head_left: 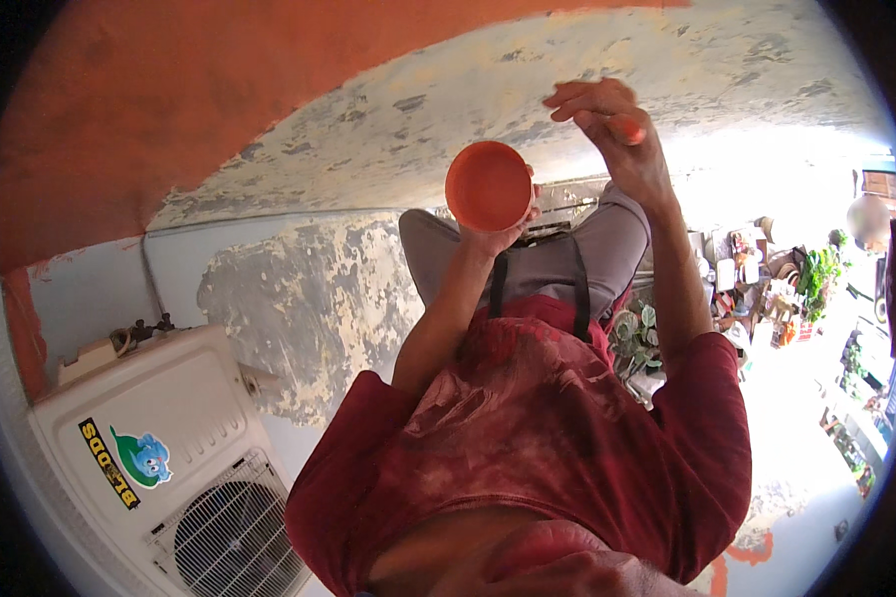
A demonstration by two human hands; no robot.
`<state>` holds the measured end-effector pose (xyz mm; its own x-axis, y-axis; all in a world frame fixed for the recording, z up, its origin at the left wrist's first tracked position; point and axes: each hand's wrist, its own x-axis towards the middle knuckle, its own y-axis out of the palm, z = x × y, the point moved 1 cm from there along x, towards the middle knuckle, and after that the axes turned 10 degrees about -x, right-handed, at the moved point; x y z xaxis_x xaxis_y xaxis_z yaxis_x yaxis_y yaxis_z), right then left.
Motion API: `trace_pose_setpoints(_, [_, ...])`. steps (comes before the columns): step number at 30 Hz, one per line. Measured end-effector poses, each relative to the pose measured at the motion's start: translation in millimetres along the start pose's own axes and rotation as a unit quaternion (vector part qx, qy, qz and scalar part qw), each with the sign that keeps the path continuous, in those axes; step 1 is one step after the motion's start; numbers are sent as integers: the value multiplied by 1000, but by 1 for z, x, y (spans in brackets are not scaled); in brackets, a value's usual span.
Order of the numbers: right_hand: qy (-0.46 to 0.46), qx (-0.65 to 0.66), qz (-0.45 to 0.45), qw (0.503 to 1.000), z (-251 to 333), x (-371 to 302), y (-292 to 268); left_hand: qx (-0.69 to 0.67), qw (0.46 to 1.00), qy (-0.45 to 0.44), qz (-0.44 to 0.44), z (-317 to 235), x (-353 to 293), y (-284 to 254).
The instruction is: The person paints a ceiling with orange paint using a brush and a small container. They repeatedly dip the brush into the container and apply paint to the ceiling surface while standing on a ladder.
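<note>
My left hand (505,239) is wrapped round a round cup (489,186) from below and behind. The cup's open top faces me, and its inside is orange. Higher and to the right, my right hand (617,124) is raised near the wall with its fingers bent. A small orange rounded end (626,129) sticks out of this hand; the rest of that thing is hidden, so its kind cannot be told. The wall (398,109) ahead is partly coated in orange paint (189,109), and the remainder is a patchy, flaking grey-white.
A white air-conditioner outdoor unit (184,448) with a fan grille stands at the lower left. Flaking paint marks the surface (309,308) beside it. Potted plants (819,284) and piled household items (747,264) lie off to the right, with a person (869,224) behind.
</note>
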<state>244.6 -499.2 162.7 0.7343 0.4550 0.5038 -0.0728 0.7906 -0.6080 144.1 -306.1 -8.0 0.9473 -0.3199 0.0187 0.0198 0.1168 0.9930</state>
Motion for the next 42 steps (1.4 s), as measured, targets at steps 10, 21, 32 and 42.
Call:
trace_pose_setpoints(10, [93, 169, 126, 973, 32, 5, -36, 38, 999, 31, 1, 9, 1, 37])
trace_pose_setpoints(21, [43, 112, 155, 981, 41, -9, -25, 79, 993, 61, -59, 32, 13, 53])
trace_pose_setpoints(32, [65, 181, 149, 970, 46, -7, -2, 23, 999, 42, 22, 13, 9, 47])
trace_pose_setpoints(42, [60, 135, 146, 978, 53, 3, 5, 46, 983, 133, -120, -24, -32, 70])
